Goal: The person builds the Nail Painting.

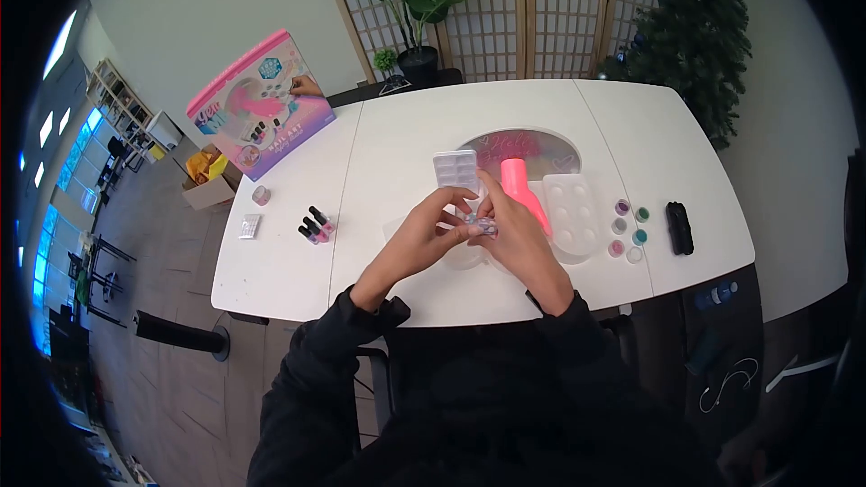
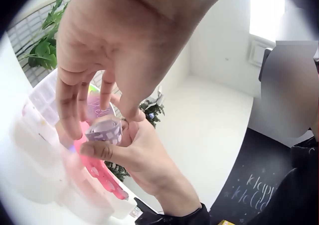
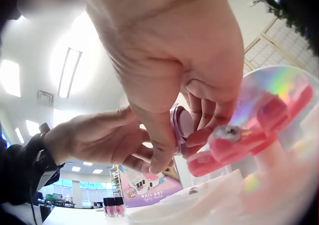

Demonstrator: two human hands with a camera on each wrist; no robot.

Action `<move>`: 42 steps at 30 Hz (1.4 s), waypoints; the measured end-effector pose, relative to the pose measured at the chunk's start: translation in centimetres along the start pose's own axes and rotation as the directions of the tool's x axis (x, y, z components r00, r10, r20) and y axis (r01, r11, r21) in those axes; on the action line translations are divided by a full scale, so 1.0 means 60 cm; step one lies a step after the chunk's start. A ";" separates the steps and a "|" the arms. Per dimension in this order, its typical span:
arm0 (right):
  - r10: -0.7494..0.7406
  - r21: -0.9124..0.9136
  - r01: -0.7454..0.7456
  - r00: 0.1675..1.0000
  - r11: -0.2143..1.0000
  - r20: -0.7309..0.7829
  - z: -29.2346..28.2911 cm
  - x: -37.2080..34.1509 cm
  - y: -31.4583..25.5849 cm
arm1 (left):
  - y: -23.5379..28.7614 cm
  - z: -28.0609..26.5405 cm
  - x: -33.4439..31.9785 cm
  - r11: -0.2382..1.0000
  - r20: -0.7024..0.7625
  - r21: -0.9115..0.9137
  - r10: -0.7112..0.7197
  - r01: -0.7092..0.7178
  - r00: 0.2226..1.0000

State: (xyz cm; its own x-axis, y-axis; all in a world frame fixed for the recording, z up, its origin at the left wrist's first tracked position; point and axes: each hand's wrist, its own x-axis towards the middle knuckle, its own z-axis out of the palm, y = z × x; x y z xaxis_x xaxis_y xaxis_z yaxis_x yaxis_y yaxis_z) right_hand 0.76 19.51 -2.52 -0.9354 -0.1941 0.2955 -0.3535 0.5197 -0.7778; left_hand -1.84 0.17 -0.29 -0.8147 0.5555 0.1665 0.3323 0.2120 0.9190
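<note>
Both hands meet over the front middle of the table, around a small round lavender piece with white patches (image 1: 488,227). My right hand (image 1: 519,233) pinches it between thumb and fingers; the pale round face (image 3: 186,123) shows in the right wrist view. The left hand (image 1: 424,233) has its thumb and curled fingertips at the other side of this piece. A curved pink stand (image 1: 514,182) rises just beyond the hands, before an oval mirror (image 1: 564,149). Just behind the left fingers is a white sectioned tray (image 1: 456,167). White trays below are partly hidden by the hands.
A white tray with round wells (image 1: 568,214) stands right of the hands. Farther right are several small glitter pots (image 1: 622,207) and a black case (image 1: 679,228). Nail polish bottles (image 1: 316,224), a small jar (image 1: 261,195), a packet (image 1: 249,226) and a nail art box (image 1: 262,104) are left.
</note>
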 end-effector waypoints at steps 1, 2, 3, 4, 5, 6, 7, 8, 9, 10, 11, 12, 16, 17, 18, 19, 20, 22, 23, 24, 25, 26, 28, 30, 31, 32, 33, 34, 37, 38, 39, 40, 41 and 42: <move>0.002 -0.002 -0.001 1.000 1.000 0.002 0.007 -0.001 0.002 | -0.010 0.003 0.003 1.000 0.012 0.020 0.002 -0.003 1.000; -0.056 -0.014 0.056 0.998 0.998 -0.026 0.015 0.000 0.009 | -0.015 0.005 0.008 0.999 0.026 0.043 0.007 -0.008 1.000; -0.111 -0.026 0.110 0.992 0.994 -0.056 0.019 -0.001 0.013 | -0.018 0.003 0.012 0.999 0.031 0.042 0.010 -0.011 0.999; -0.106 -0.027 0.104 0.993 0.994 -0.060 0.018 -0.003 0.013 | -0.019 0.000 0.014 0.995 0.029 0.052 -0.084 0.082 0.996; -0.086 0.007 0.086 0.996 0.996 -0.040 0.016 -0.004 0.014 | -0.021 -0.001 0.016 0.983 0.027 0.062 -0.176 0.174 0.984; -0.069 0.040 0.070 0.997 0.997 -0.020 0.014 -0.003 0.015 | -0.025 -0.002 0.017 0.983 0.035 0.065 -0.173 0.171 0.984; -0.070 0.040 0.071 0.997 0.997 -0.030 0.012 -0.002 0.019 | -0.029 -0.005 0.019 0.992 0.008 0.056 -0.110 0.109 0.994; -0.113 0.078 0.119 0.991 0.990 -0.071 0.013 -0.002 0.025 | -0.032 -0.010 0.021 0.998 -0.021 0.049 -0.049 0.050 0.999; -0.152 0.117 0.165 0.982 0.979 -0.111 0.015 -0.003 0.031 | -0.033 -0.013 0.021 0.997 -0.018 0.056 -0.050 0.050 0.999; -0.150 0.122 0.164 0.982 0.979 -0.117 0.016 -0.001 0.036 | -0.035 -0.016 0.023 0.999 -0.042 0.005 -0.052 0.052 0.998; -0.154 0.133 0.167 0.982 0.977 -0.105 0.015 0.002 0.042 | -0.038 -0.018 0.024 0.997 -0.065 -0.049 -0.056 0.053 0.996; -0.159 0.142 0.171 0.983 0.975 -0.089 0.014 0.003 0.045 | -0.046 -0.019 0.024 0.997 -0.061 -0.047 -0.057 0.054 0.997; -0.110 0.190 0.131 0.987 0.973 -0.114 0.010 0.004 0.037 | -0.053 -0.017 0.025 0.999 -0.013 -0.011 0.036 -0.036 0.999; -0.109 0.184 0.134 0.984 0.974 -0.139 0.009 0.005 0.037 | -0.051 -0.016 0.023 0.999 0.014 -0.011 0.048 -0.048 0.999; -0.102 0.182 0.131 0.982 0.975 -0.160 0.011 0.002 0.038 | -0.051 -0.017 0.020 0.999 0.016 -0.012 0.039 -0.039 0.999; -0.097 0.185 0.126 0.983 0.975 -0.157 0.012 0.002 0.039 | -0.051 -0.019 0.021 0.999 0.021 0.024 0.034 -0.035 0.999; -0.097 0.181 0.127 0.981 0.975 -0.167 0.013 0.004 0.039 | -0.050 -0.023 0.024 0.998 0.025 0.062 0.032 -0.034 0.999; -0.095 0.181 0.126 0.980 0.975 -0.175 0.016 -0.001 0.042 | -0.051 -0.027 0.027 0.997 -0.042 0.067 0.031 -0.029 0.999; -0.132 0.022 0.138 0.976 0.990 -0.171 0.018 -0.001 0.047 | -0.051 -0.031 0.033 0.997 -0.108 0.076 0.040 -0.032 0.993; -0.167 -0.136 0.146 0.972 0.980 -0.163 0.020 -0.002 0.052 | -0.061 -0.035 0.039 0.993 -0.147 0.109 0.052 -0.036 0.988; -0.166 -0.134 0.144 0.972 0.980 -0.167 0.025 -0.003 0.055 | -0.064 -0.038 0.043 0.993 -0.143 0.112 0.052 -0.036 0.988; -0.212 -0.198 0.186 0.970 0.962 -0.122 0.029 -0.004 0.058 | -0.066 -0.039 0.047 0.989 -0.148 0.147 0.052 -0.030 0.988; -0.252 -0.259 0.224 0.965 0.940 -0.077 0.039 -0.008 0.062 | -0.069 -0.036 0.052 0.983 -0.149 0.180 0.051 -0.023 0.987; -0.299 -0.426 0.245 0.952 0.871 -0.063 0.051 -0.014 0.064 | -0.073 -0.025 0.057 0.988 -0.146 0.154 0.045 -0.022 0.988; -0.297 -0.425 0.243 0.953 0.872 -0.064 0.054 -0.014 0.064 | -0.071 -0.018 0.059 0.988 -0.144 0.155 0.043 -0.021 0.989; -0.254 -0.464 0.222 0.967 0.857 -0.008 0.057 -0.014 0.063 | -0.067 -0.012 0.062 0.985 -0.153 0.170 0.032 -0.005 0.988; -0.208 -0.504 0.203 0.977 0.840 0.047 0.058 -0.013 0.064 | -0.065 -0.008 0.065 0.983 -0.161 0.185 0.020 0.010 0.987; -0.207 -0.504 0.202 0.977 0.840 0.046 0.059 -0.013 0.068 | -0.071 -0.007 0.069 0.983 -0.161 0.185 0.020 0.011 0.987; -0.254 -0.520 0.241 0.966 0.820 0.046 0.060 -0.012 0.078 | -0.095 -0.006 0.077 0.962 -0.096 0.250 0.132 -0.105 0.987; -0.305 -0.477 0.270 0.952 0.837 0.004 0.059 -0.012 0.080 | -0.099 -0.006 0.077 0.886 -0.080 0.433 0.218 -0.163 0.973; -0.350 -0.433 0.299 0.936 0.851 -0.042 0.059 -0.012 0.082 | -0.103 -0.006 0.077 0.772 -0.043 0.599 0.297 -0.213 0.954; -0.347 -0.430 0.295 0.937 0.853 -0.045 0.058 -0.012 0.080 | -0.101 -0.004 0.077 0.772 -0.039 0.599 0.294 -0.213 0.955; -0.327 -0.436 0.285 0.945 0.854 -0.023 0.055 -0.012 0.079 | -0.099 -0.002 0.077 0.746 -0.047 0.627 0.324 -0.225 0.945; -0.307 -0.440 0.276 0.952 0.854 0.002 0.052 -0.012 0.077 | -0.098 0.002 0.077 0.719 -0.055 0.654 0.354 -0.234 0.934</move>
State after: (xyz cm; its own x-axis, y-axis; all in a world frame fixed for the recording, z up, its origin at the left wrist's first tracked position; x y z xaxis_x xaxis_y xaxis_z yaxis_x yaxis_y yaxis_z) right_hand -0.19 19.46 -8.03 -0.7817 -0.3457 0.5190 -0.5593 0.7567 -0.3384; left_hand -7.52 1.58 -4.97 -0.6694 0.5490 0.5004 0.7404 0.5486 0.3885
